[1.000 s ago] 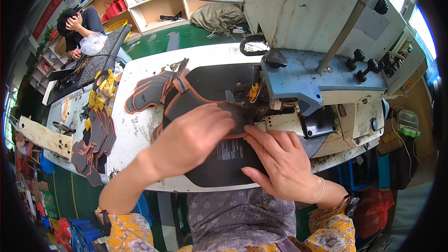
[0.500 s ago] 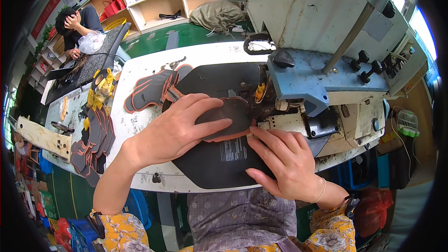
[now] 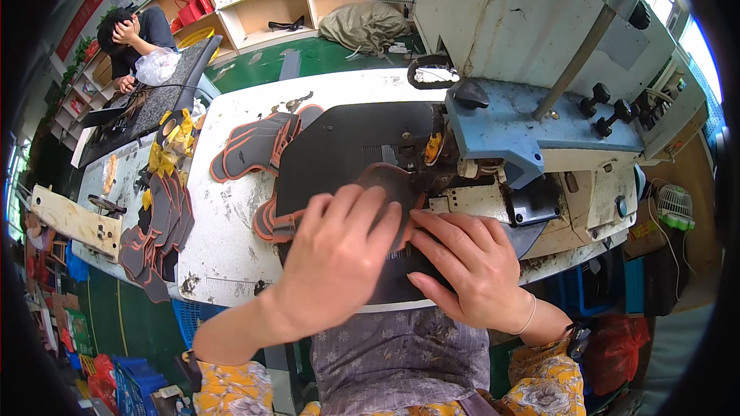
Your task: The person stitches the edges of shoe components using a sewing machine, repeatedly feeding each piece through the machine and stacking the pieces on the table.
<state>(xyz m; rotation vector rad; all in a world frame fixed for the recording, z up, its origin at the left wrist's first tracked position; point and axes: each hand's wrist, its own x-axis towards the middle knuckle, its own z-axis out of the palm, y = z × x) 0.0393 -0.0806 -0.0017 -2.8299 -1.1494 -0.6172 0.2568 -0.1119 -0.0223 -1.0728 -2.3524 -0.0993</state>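
A dark grey, flat shoe-upper piece (image 3: 382, 177) with orange-red edges lies on the black work plate (image 3: 339, 135), its right end up against the machine head (image 3: 455, 162). My left hand (image 3: 335, 250) rests over the lower left of it, fingers stretched toward the far side and covering part of it. At the piece's right edge are the fingertips of my right hand (image 3: 470, 266), which lies low on the plate with its thumb apart. Left of the plate, several like pieces (image 3: 254, 146) are fanned out on the white table (image 3: 223, 254); more (image 3: 270, 219) overlap the plate's left edge.
The machine's blue arm (image 3: 524, 119) overhangs the right side. A side table at left bears another heap of grey pieces (image 3: 162, 219) and yellow-wrapped rolls (image 3: 173, 142). Beyond it, a person (image 3: 139, 42) sits at a dark counter. Shelves (image 3: 254, 15) stand behind.
My left hand has moved right and nearer to me, and the piece has turned under it. More pieces at the plate's left edge now show. My right hand has hardly moved.
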